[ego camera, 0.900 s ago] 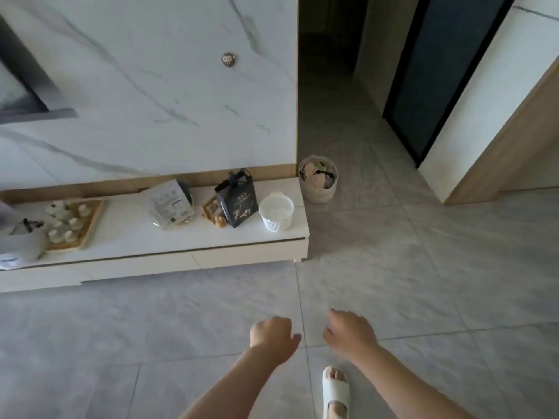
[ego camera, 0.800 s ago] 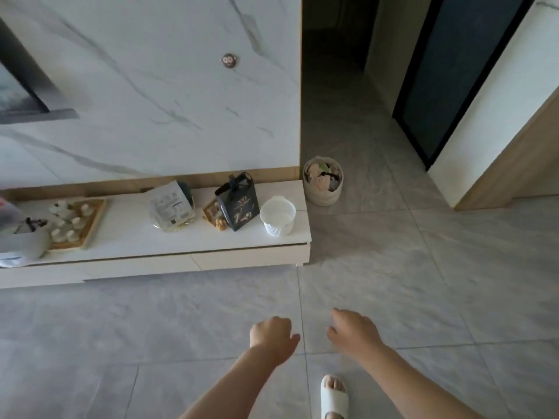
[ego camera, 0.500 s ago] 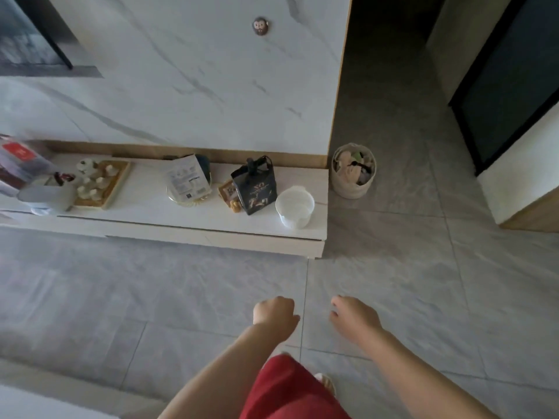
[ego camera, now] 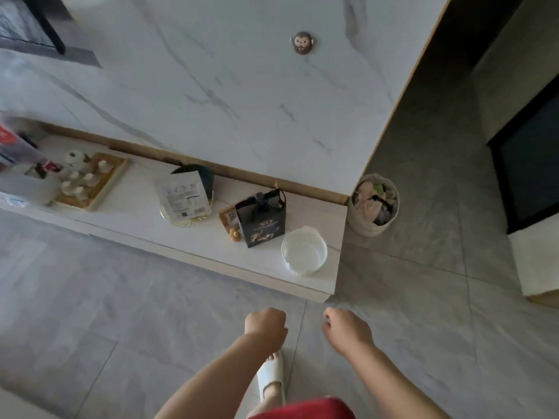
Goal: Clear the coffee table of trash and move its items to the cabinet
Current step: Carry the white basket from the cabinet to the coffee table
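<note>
The red-labelled packet (ego camera: 9, 143) at the left edge is cut off and blurred. Small print on the white pouch (ego camera: 183, 196) is unreadable.

You face the long, low white cabinet (ego camera: 193, 252), which runs along the foot of the marble wall and ends at its right corner. On its top, near that right end, sits the round white ribbed plastic tub (ego camera: 304, 252), upright and open. Just left of it stands the dark paper gift bag with handles (ego camera: 261, 220), upright, a small pack of snacks (ego camera: 231, 223) beside it. Further left a white printed pouch (ego camera: 183, 196) leans, then a wooden tray of small white cups (ego camera: 90, 181).
</note>
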Tool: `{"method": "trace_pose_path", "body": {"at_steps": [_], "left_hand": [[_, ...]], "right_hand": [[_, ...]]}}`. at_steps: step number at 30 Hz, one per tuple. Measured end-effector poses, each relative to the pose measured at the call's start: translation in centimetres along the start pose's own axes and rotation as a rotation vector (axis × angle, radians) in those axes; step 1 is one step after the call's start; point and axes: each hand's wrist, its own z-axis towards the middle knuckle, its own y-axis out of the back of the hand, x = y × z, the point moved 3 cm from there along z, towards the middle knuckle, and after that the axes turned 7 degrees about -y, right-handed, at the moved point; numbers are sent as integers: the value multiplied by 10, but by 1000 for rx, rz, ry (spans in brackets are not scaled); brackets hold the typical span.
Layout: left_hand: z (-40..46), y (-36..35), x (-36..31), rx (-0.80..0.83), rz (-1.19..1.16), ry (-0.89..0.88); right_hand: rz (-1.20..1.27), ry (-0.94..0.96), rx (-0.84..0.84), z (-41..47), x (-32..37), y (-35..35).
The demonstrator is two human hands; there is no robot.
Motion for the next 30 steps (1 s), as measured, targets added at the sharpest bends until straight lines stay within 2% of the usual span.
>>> {"method": "trace_pose_path", "body": {"at_steps": [11,21,26,30], "left_hand": [[111,20,4,-11,-322,195],[219,-2,10,-67,-632,427],[258,-14,18,-150,-727,553],[282,-33,26,-126,-766,641]], "right_hand": [[11,-49,60,123,6,17],[234,-179,228,238,-10,-7],[258,-205,184,284,-10,-25],[297,-263,166,308,-9,-41]]}}
